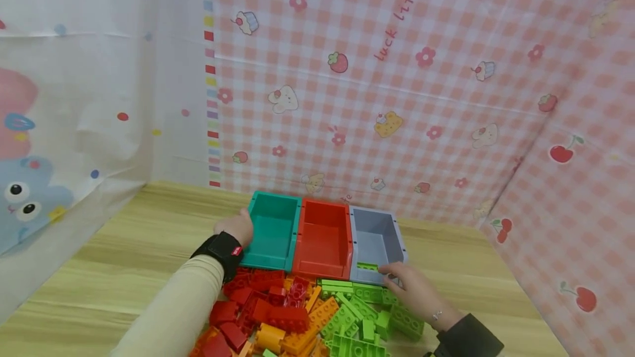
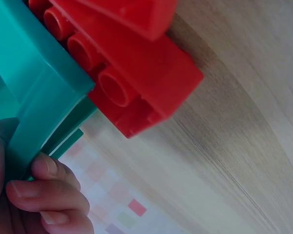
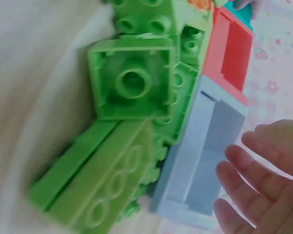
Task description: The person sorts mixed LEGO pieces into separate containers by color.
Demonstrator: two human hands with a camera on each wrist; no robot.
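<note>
My left hand (image 1: 235, 229) grips the left side wall of the teal bin (image 1: 272, 230); in the left wrist view its fingers (image 2: 53, 192) curl round the teal edge. My right hand (image 1: 416, 291) is at the front right corner of the grey-blue bin (image 1: 377, 236), fingers loosely bent and holding nothing. A flat green brick (image 1: 367, 266) shows inside that bin near its front. In the right wrist view the spread fingers of the right hand (image 3: 263, 183) are beside the grey-blue bin (image 3: 200, 161). Between the two outer bins stands the red bin (image 1: 323, 238).
Red bricks (image 1: 288, 318), orange bricks (image 1: 324, 313) and green bricks (image 1: 367, 310) lie heaped on the wooden table (image 1: 163, 225) in front of the bins. Behind the bins hangs a pink checked cloth (image 1: 317, 87), with a white cloth (image 1: 99, 70) at the left.
</note>
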